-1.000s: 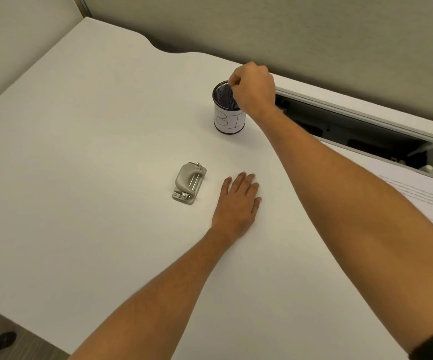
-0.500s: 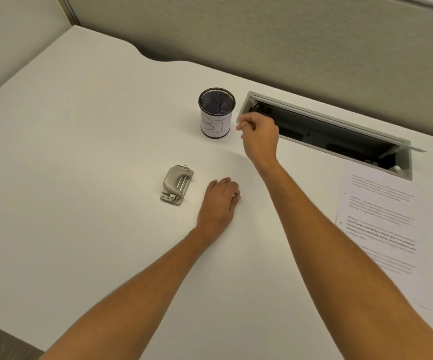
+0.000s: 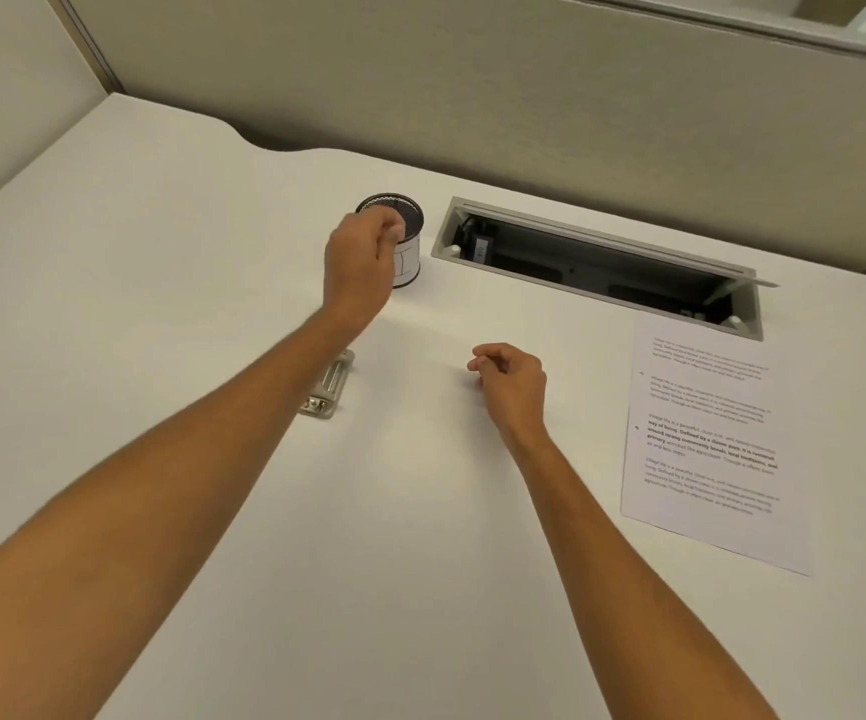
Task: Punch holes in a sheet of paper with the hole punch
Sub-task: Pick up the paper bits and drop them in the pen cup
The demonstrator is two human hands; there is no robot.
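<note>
- Grey metal marks the hole punch (image 3: 328, 389), lying flat on the white tabletop (image 3: 161, 314) left of centre, partly hidden under the left forearm.
- Left hand (image 3: 361, 262) is raised in front of the mesh cup (image 3: 404, 240), its grip loosely curled; whether the blurred fingers touch the cup's rim or hold anything, I cannot tell.
- Mesh cup stands upright behind the punch, black, with a white label wrapped around its side.
- Right hand (image 3: 511, 379) sits near the middle of the tabletop, grip half clenched with thumb and forefinger nearly pinched; I cannot tell if it holds something.
- Cable tray (image 3: 602, 267) is recessed in the tabletop at the back, lid open.
- Printed sheet of paper (image 3: 706, 444) lies flat at the right, well apart from the punch and from both hands.
</note>
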